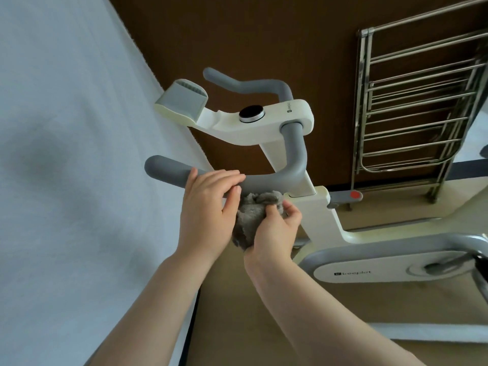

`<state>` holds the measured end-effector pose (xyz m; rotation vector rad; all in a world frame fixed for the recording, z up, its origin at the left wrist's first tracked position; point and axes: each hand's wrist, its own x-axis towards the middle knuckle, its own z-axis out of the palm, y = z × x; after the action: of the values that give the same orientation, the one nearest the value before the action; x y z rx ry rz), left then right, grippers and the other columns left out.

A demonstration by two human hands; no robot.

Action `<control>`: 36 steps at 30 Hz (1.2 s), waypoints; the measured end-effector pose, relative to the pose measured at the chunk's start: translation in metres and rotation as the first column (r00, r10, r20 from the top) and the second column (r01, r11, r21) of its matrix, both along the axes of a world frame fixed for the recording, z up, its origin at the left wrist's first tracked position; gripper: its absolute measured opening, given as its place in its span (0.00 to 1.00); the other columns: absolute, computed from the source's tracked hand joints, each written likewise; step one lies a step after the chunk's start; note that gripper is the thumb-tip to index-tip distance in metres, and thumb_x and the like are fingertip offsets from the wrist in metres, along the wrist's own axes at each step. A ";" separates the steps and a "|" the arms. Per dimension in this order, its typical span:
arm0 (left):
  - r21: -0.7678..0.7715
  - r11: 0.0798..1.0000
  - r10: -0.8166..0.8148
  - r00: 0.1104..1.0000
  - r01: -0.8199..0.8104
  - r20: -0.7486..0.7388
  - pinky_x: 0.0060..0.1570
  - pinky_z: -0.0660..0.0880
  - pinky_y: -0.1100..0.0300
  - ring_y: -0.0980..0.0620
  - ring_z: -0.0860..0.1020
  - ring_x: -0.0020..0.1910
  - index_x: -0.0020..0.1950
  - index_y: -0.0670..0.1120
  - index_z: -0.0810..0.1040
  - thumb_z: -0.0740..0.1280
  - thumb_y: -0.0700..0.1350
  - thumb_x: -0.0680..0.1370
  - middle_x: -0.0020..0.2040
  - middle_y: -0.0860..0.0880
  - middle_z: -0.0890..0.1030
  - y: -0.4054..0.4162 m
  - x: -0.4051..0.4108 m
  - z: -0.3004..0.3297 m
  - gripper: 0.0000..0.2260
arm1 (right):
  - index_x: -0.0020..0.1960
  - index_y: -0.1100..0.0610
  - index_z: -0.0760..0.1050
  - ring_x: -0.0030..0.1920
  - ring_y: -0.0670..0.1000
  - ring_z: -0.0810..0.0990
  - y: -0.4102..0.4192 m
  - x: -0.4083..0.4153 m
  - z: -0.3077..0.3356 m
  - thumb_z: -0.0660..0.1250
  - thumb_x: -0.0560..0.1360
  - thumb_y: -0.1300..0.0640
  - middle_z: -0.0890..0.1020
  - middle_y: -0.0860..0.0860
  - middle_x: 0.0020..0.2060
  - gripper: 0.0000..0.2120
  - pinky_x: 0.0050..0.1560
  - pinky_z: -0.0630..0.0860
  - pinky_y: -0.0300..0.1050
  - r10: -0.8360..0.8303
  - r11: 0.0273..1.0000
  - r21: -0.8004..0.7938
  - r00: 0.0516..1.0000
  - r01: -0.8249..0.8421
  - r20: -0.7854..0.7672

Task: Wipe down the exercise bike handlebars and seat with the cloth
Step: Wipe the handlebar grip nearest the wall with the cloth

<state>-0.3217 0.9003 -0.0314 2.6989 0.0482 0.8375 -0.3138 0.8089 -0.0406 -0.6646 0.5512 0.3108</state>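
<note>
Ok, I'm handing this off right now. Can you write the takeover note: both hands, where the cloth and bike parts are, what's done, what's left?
Left hand: fingers resting on the near handlebar, holding nothing.
Right hand: gripping the bunched grey cloth just below that bar, beside the white post.
Far handlebar and dial are untouched right now. The seat is out of view, off to the right.
Done: can't tell from this view how much has been wiped.
Left: likely bring the cloth up onto the near bar, run along both bars, then move to the seat.
</note>
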 end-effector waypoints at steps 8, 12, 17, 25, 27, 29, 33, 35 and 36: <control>-0.170 0.985 0.048 0.999 -0.043 0.026 0.66 0.72 0.49 0.56 0.75 0.62 0.61 0.47 0.81 0.62 0.47 0.79 0.58 0.55 0.80 -0.051 0.013 -0.010 0.13 | 0.54 0.42 0.67 0.52 0.50 0.79 -0.039 0.023 -0.014 0.59 0.81 0.57 0.76 0.49 0.54 0.08 0.44 0.82 0.46 0.000 0.993 -0.114 0.990 0.017 0.144; -0.291 0.943 0.189 0.979 -0.159 0.079 0.61 0.74 0.43 0.61 0.71 0.64 0.58 0.49 0.82 0.62 0.46 0.78 0.57 0.57 0.80 -0.073 0.019 -0.016 0.12 | 0.52 0.40 0.67 0.52 0.47 0.78 -0.054 0.042 -0.019 0.59 0.81 0.56 0.75 0.47 0.53 0.10 0.44 0.80 0.42 0.056 0.984 -0.178 0.984 -0.026 0.168; -0.312 0.919 0.289 0.951 -0.242 0.113 0.58 0.73 0.41 0.64 0.71 0.62 0.54 0.52 0.82 0.62 0.46 0.78 0.52 0.65 0.79 -0.090 0.033 -0.017 0.11 | 0.54 0.41 0.68 0.46 0.45 0.81 -0.071 0.069 -0.017 0.61 0.81 0.55 0.78 0.43 0.48 0.08 0.36 0.79 0.37 0.094 0.973 -0.228 0.957 -0.030 0.273; -0.308 0.875 0.421 0.902 -0.374 0.100 0.58 0.65 0.75 0.60 0.70 0.65 0.54 0.49 0.83 0.61 0.45 0.78 0.52 0.65 0.79 -0.107 0.040 -0.019 0.12 | 0.50 0.38 0.74 0.52 0.40 0.78 -0.089 0.093 -0.040 0.69 0.75 0.49 0.78 0.37 0.47 0.08 0.56 0.79 0.46 0.320 0.887 -0.449 0.843 -0.107 0.432; -0.315 0.860 0.445 0.891 -0.400 0.084 0.58 0.64 0.75 0.60 0.70 0.66 0.55 0.50 0.83 0.61 0.44 0.78 0.54 0.63 0.80 -0.110 0.040 -0.019 0.12 | 0.48 0.36 0.74 0.53 0.40 0.77 -0.093 0.094 -0.041 0.70 0.74 0.47 0.76 0.40 0.51 0.07 0.59 0.78 0.48 0.356 0.858 -0.506 0.816 -0.092 0.455; -0.329 0.847 0.467 0.881 -0.418 0.082 0.60 0.64 0.75 0.60 0.70 0.66 0.55 0.50 0.82 0.61 0.44 0.79 0.55 0.63 0.80 -0.114 0.040 -0.020 0.12 | 0.48 0.37 0.75 0.53 0.39 0.76 -0.099 0.100 -0.037 0.70 0.74 0.48 0.76 0.41 0.50 0.07 0.59 0.78 0.47 0.382 0.837 -0.544 0.779 -0.063 0.498; -0.359 0.806 0.529 0.844 -0.471 0.082 0.61 0.64 0.74 0.63 0.69 0.67 0.56 0.48 0.83 0.63 0.40 0.80 0.56 0.60 0.80 -0.124 0.045 -0.021 0.10 | 0.52 0.44 0.78 0.53 0.40 0.77 -0.098 0.139 -0.026 0.70 0.74 0.50 0.78 0.41 0.51 0.07 0.58 0.79 0.48 0.364 0.868 -0.482 0.813 -0.120 0.455; -0.372 0.778 0.570 0.817 -0.505 0.084 0.59 0.64 0.77 0.61 0.69 0.66 0.55 0.48 0.82 0.63 0.37 0.80 0.55 0.61 0.79 -0.130 0.050 -0.022 0.11 | 0.55 0.45 0.77 0.55 0.41 0.78 -0.096 0.133 -0.026 0.70 0.75 0.51 0.78 0.43 0.53 0.09 0.58 0.79 0.45 0.377 0.877 -0.457 0.804 -0.150 0.460; -0.373 0.770 0.585 0.806 -0.517 0.091 0.57 0.64 0.78 0.61 0.69 0.66 0.55 0.49 0.82 0.63 0.39 0.80 0.54 0.63 0.79 -0.134 0.052 -0.021 0.10 | 0.56 0.44 0.76 0.56 0.42 0.77 -0.097 0.125 -0.027 0.69 0.75 0.51 0.78 0.43 0.54 0.10 0.58 0.78 0.43 0.382 0.881 -0.444 0.800 -0.164 0.462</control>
<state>-0.2692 0.7667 -0.0527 2.2704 0.9038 1.1413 -0.1884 0.7116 -0.0676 -1.1778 -0.0464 0.2759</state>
